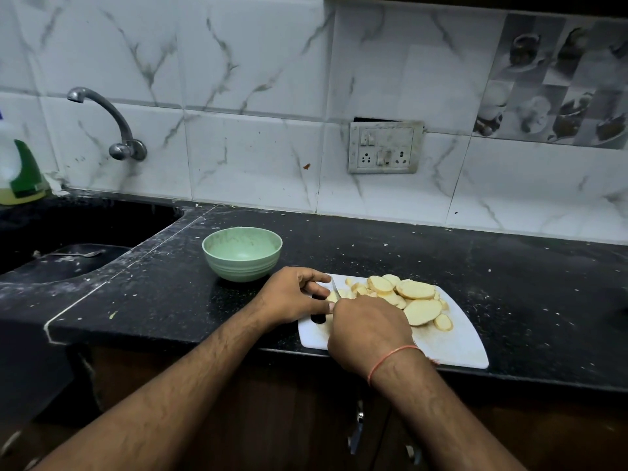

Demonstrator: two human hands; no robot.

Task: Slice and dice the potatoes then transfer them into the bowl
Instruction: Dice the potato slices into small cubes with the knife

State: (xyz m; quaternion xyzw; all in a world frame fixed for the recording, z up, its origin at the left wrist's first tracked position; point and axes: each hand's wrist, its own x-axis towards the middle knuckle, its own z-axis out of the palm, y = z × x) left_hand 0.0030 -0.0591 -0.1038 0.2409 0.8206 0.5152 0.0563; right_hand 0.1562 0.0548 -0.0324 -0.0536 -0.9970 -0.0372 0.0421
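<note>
Bowl (242, 253): holds nothing; far left of board (455, 341).
Slices (415, 289): piled on board's far part.
Left hand (292, 297): your curled fingers pin a piece.
Right hand (368, 329): you grip the knife (334, 287); handle hidden.

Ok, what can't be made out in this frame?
Head view only:
- Knife: just a sliver of blade shows; the handle is hidden inside the right hand.
- Piece being cut: mostly covered by the left hand and right hand.
- Bowl: looks empty, but its near inner wall is hidden by its rim.
- Bottle: cut off by the left edge.
</note>
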